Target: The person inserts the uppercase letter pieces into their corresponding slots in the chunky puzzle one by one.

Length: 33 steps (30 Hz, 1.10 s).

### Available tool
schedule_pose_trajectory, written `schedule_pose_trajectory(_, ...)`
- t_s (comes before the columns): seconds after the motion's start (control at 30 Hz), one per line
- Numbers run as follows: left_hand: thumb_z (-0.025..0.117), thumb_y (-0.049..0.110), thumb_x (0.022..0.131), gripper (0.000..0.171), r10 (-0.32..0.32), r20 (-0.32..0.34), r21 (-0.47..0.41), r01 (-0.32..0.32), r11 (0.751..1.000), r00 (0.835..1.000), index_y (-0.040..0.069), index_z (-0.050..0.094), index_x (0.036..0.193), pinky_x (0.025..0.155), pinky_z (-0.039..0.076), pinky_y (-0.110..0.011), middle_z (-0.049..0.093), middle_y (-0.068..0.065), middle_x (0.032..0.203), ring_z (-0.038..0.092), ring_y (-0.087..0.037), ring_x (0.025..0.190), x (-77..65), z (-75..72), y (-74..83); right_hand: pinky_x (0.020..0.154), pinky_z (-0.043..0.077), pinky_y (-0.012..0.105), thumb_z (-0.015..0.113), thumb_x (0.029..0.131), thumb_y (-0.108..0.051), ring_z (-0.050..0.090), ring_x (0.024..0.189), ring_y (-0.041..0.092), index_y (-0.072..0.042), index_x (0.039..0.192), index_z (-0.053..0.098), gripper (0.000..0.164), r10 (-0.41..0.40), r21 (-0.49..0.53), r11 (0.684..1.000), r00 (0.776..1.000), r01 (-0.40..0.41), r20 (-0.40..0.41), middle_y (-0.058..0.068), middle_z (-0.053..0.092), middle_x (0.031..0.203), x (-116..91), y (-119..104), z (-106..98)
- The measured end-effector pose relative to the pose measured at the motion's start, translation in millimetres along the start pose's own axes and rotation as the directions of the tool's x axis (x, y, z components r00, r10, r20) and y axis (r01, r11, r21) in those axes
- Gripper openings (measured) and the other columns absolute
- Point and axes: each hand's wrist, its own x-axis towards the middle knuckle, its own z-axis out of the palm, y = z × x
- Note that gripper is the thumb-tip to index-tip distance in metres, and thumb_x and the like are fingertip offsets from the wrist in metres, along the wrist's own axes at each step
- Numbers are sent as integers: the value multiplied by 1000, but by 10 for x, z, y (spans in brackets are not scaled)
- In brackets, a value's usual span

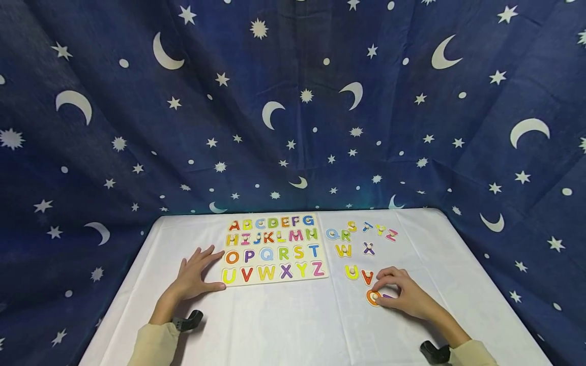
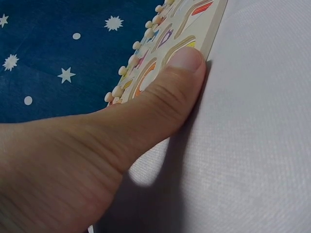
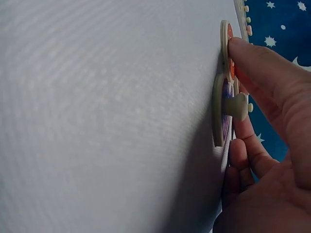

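A wooden alphabet puzzle board [image 1: 323, 256] lies on the white table, with knobbed letters A to N in its upper rows and printed recesses for O to Z below. My left hand [image 1: 194, 277] is spread at the board's left edge; its thumb [image 2: 170, 92] touches the near corner in the left wrist view. On the right, my right hand [image 1: 409, 295] pinches the orange letter O [image 1: 369, 299] between thumb and index finger. Beside it lies a purple knobbed piece [image 3: 219, 111], mostly hidden by the hand in the head view.
Loose knobbed letters lie right of the board: a red V [image 1: 367, 277], yellow U [image 1: 351, 272], W [image 1: 343, 250], purple X [image 1: 368, 248], blue Q [image 1: 332, 234] and several more behind. A dark blue starry cloth [image 1: 293, 117] hangs behind the table.
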Motion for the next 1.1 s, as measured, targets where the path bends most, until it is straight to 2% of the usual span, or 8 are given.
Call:
schedule_pose_trajectory(0.27,92,53,67,99,0,-5,-2,0,1000,1000,15,53,150,115,0,-79,34,-23,162,13,-53,152,-6,-14,22,92,41,35,93,75,-29,46,108,12,-41,85,74,25,-24,15,1000,999,24,-23,-8,62,114,12,7,2)
schedule_pose_trajectory(0.43,92,53,67,99,2,-4,2,-2,1000,1000,15,53,150,114,0,-79,34,-23,162,13,-53,151,-3,-14,20,91,44,36,92,76,-32,46,106,11,-42,87,76,22,-11,9,1000,1000,12,-18,-10,61,113,5,17,8)
schedule_pose_trajectory(0.7,92,54,67,99,-4,-2,6,4,1000,1000,16,53,150,114,1,-79,34,-23,162,13,-53,151,-9,-3,15,88,44,32,91,77,-32,48,104,10,-40,89,79,19,-60,12,998,997,60,-49,-10,62,111,-9,50,52)
schedule_pose_trajectory(0.8,92,53,67,99,-7,-6,1,7,1000,1000,16,54,150,114,1,-79,35,-23,162,14,-54,151,-21,-7,13,90,45,33,91,78,-34,49,105,10,-40,88,79,16,-30,14,999,999,31,-26,-11,62,110,20,22,39)
schedule_pose_trajectory(0.9,92,52,66,99,-7,-11,-2,6,1000,1000,15,54,150,114,1,-79,35,-24,162,14,-54,151,-25,-7,15,94,46,40,91,78,-32,50,106,13,-39,86,78,16,4,17,1000,1000,-5,29,-11,61,109,93,-43,-11)
schedule_pose_trajectory(1.0,92,53,66,99,-5,-9,4,5,1000,1000,16,54,150,114,2,-79,34,-23,162,14,-53,151,-21,-1,14,97,45,48,91,78,-27,51,106,17,-37,86,78,18,34,23,999,996,-36,79,-9,60,108,204,-154,-66)
schedule_pose_trajectory(1.1,92,53,66,99,-5,-17,7,5,1000,1000,16,54,149,115,3,-79,35,-23,162,15,-53,151,-14,9,7,98,44,52,91,78,-25,52,108,20,-35,88,79,18,34,23,999,995,-37,98,-8,60,109,349,-283,-84)
